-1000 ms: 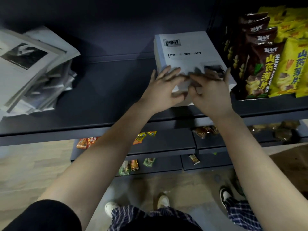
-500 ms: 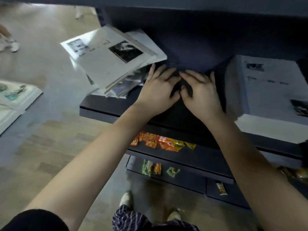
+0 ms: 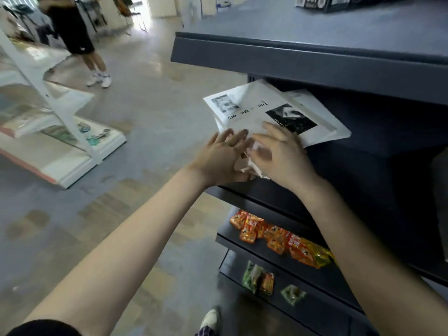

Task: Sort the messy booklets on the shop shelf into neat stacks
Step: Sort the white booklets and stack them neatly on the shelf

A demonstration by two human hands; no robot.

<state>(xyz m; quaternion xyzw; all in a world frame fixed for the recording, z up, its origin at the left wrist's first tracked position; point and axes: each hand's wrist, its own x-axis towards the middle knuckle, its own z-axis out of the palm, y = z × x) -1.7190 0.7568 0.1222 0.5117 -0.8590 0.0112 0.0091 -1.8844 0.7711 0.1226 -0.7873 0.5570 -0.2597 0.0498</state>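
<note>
Both hands are at the messy booklet pile (image 3: 254, 110) on the dark shelf's (image 3: 363, 146) left end, its long axis slanting back-right. The right hand (image 3: 281, 156) lies nearer, fingers spread on the top cover. The left hand (image 3: 218, 158), also spread, seems just short, though it's blurred.

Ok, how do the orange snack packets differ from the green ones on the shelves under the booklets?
The orange snack packets lie on the higher shelf; the green packets lie on the shelf below it. The orange snack packets are many and overlap in a row; the green packets are few, one lying apart. Both are small snack packets on dark shelves under the booklets.
</note>
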